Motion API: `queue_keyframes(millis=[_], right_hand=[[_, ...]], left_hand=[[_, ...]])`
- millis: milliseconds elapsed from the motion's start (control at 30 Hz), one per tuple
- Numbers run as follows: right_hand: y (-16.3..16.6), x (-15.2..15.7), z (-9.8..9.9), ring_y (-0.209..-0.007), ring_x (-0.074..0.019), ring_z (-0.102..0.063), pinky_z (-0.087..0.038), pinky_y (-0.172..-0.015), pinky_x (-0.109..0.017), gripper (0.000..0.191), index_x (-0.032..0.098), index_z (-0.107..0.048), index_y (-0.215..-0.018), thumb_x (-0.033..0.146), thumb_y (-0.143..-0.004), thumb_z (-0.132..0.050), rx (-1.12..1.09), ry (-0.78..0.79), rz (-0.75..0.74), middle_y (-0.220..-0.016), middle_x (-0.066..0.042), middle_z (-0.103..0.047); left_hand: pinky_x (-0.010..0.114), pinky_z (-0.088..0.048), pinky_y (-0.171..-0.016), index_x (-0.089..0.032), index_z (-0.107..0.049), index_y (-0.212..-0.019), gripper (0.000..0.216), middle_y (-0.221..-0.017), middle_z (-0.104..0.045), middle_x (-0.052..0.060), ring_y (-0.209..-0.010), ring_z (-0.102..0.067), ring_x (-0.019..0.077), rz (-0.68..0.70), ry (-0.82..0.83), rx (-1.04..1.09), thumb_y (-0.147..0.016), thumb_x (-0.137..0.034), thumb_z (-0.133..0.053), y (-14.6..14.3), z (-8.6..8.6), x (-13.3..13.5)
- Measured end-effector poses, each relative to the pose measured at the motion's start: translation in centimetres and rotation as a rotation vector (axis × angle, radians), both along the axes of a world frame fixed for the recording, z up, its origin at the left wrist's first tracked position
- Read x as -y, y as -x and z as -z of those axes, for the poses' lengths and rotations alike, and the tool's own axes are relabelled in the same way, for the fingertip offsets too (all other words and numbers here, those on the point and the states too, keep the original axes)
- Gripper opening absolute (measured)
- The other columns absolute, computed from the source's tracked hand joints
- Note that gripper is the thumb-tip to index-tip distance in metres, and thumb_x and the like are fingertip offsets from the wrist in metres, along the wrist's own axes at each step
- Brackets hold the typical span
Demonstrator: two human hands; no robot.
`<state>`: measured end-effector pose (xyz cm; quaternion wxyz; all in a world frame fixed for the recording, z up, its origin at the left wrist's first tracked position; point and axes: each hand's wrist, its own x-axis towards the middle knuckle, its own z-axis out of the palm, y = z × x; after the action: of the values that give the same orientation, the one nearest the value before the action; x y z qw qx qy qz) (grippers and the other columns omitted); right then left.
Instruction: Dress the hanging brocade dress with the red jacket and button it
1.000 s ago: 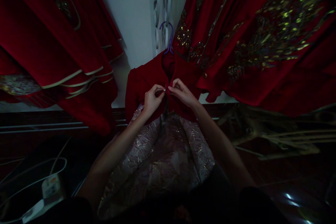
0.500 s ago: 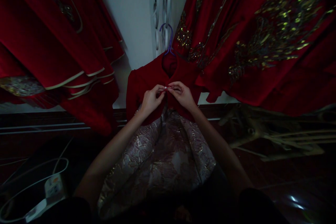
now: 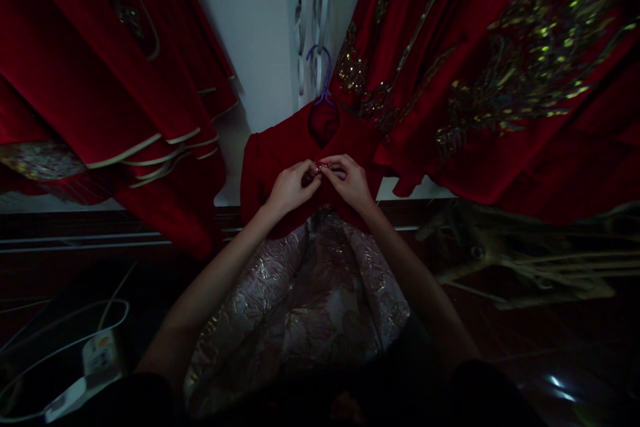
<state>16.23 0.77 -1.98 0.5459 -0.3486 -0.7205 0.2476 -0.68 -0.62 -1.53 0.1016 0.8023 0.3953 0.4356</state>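
Note:
A red short jacket (image 3: pixel 280 147) hangs on a purple hanger (image 3: pixel 327 77), over a shiny patterned skirt (image 3: pixel 320 280). My left hand (image 3: pixel 295 185) pinches the jacket's front edge just below the neckline. Close against it, my right hand (image 3: pixel 347 180) pinches the opposite front edge with thumb and forefinger. The fingertips of both hands almost meet. Small pale, shiny spots show between them, perhaps beads or a button, too small and dark to make out. The fingers hide most of the front opening there.
Red garments with pale piping (image 3: pixel 125 80) hang at left, and a red garment with gold sequins (image 3: pixel 540 67) at right. White metal scrollwork (image 3: pixel 315 0) stands behind the hanger. A wooden frame (image 3: pixel 500 253) lies low at right, a white power strip (image 3: pixel 100 353) with a cord at lower left.
My left fingers have shifted slightly and curled more at the jacket's front edge, nearer the right thumb. My right hand keeps its pinch almost in place.

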Motion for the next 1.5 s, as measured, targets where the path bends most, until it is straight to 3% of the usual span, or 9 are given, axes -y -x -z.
queue_keyframes(millis=[233,500,800,900,1067,1267,1333,1400,1500], right_hand=[[-0.5,0.0,-0.7,-0.091,-0.0148,-0.064,-0.058,-0.082,-0.032,0.017,0.021,-0.065,-0.097,0.029,-0.082,-0.063,0.031,0.040,-0.046,-0.104,-0.005,-0.063],[-0.6,-0.2,-0.9,-0.087,-0.0135,-0.062,-0.058,-0.079,-0.030,0.017,0.019,-0.061,-0.095,0.023,-0.079,-0.062,0.084,0.024,-0.078,-0.100,-0.004,-0.058],[-0.9,-1.4,-1.4,-0.085,-0.0156,-0.057,-0.051,-0.079,-0.032,0.023,0.018,-0.056,-0.093,0.015,-0.071,-0.059,0.271,-0.108,-0.046,-0.095,-0.004,-0.055],[-0.1,-1.8,-0.5,-0.088,-0.0164,-0.054,-0.049,-0.083,-0.033,0.024,0.020,-0.051,-0.096,0.016,-0.072,-0.056,0.183,-0.104,0.022,-0.096,-0.004,-0.054],[0.9,-0.8,2.7,-0.097,-0.0173,-0.054,-0.050,-0.085,-0.034,0.049,0.024,-0.039,-0.130,0.033,-0.084,-0.055,0.019,0.010,0.042,-0.122,-0.010,-0.046],[-0.9,1.7,6.8,-0.118,-0.0231,-0.050,-0.046,-0.096,-0.041,0.088,0.022,-0.012,-0.149,0.037,-0.080,-0.064,0.129,0.070,0.008,-0.139,-0.015,-0.041],[-1.7,2.1,8.0,-0.112,-0.0230,-0.056,-0.047,-0.096,-0.042,0.087,0.022,-0.016,-0.147,0.033,-0.077,-0.065,0.169,0.112,0.018,-0.132,-0.014,-0.049],[-2.3,2.2,8.8,-0.099,-0.0220,-0.062,-0.049,-0.092,-0.043,0.072,0.021,-0.028,-0.141,0.031,-0.079,-0.062,0.167,0.176,0.081,-0.115,-0.011,-0.060],[-3.1,2.2,8.5,-0.086,-0.0199,-0.064,-0.052,-0.083,-0.039,0.056,0.021,-0.037,-0.132,0.032,-0.082,-0.059,0.140,0.208,0.151,-0.095,-0.005,-0.064]], left_hand=[[0.025,-0.043,-0.068,-0.017,-0.059,-0.087,0.012,-0.081,-0.064,0.002,-0.070,-0.058,0.0128,-0.034,-0.023,-0.117,-0.086,-0.026,-0.051,0.0,-0.6,-0.4],[0.027,-0.045,-0.070,-0.016,-0.059,-0.094,0.016,-0.091,-0.063,0.007,-0.084,-0.059,0.0185,-0.146,-0.088,-0.375,-0.089,-0.028,-0.049,-0.4,-1.2,0.5],[0.027,-0.047,-0.075,-0.017,-0.058,-0.102,0.018,-0.097,-0.061,0.007,-0.092,-0.059,0.0191,-0.130,-0.084,-0.381,-0.091,-0.026,-0.046,-1.1,-0.9,0.5],[0.027,-0.047,-0.075,-0.017,-0.056,-0.101,0.015,-0.098,-0.060,0.008,-0.090,-0.058,0.0188,-0.165,-0.048,-0.276,-0.090,-0.023,-0.046,-2.0,-0.4,0.7],[0.028,-0.048,-0.081,-0.018,-0.055,-0.096,0.018,-0.097,-0.060,0.005,-0.088,-0.059,0.0160,-0.193,0.055,0.136,-0.081,-0.010,-0.048,-3.2,2.0,0.5],[0.028,-0.052,-0.082,-0.015,-0.058,-0.098,0.021,-0.104,-0.064,0.007,-0.087,-0.063,0.0125,-0.005,0.346,0.512,-0.080,-0.009,-0.049,-3.6,4.6,-1.7],[0.029,-0.053,-0.083,-0.014,-0.059,-0.098,0.018,-0.105,-0.066,0.008,-0.088,-0.064,0.0133,0.027,0.463,0.586,-0.083,-0.015,-0.050,-3.9,4.8,-2.2],[0.030,-0.054,-0.083,-0.014,-0.059,-0.105,0.022,-0.110,-0.065,0.010,-0.093,-0.064,0.0149,0.030,0.558,0.661,-0.085,-0.020,-0.052,-4.2,4.9,-2.2],[0.030,-0.056,-0.080,-0.015,-0.055,-0.118,0.033,-0.122,-0.061,0.012,-0.102,-0.062,0.0173,0.066,0.706,0.781,-0.088,-0.028,-0.053,-4.5,5.5,-1.0]])
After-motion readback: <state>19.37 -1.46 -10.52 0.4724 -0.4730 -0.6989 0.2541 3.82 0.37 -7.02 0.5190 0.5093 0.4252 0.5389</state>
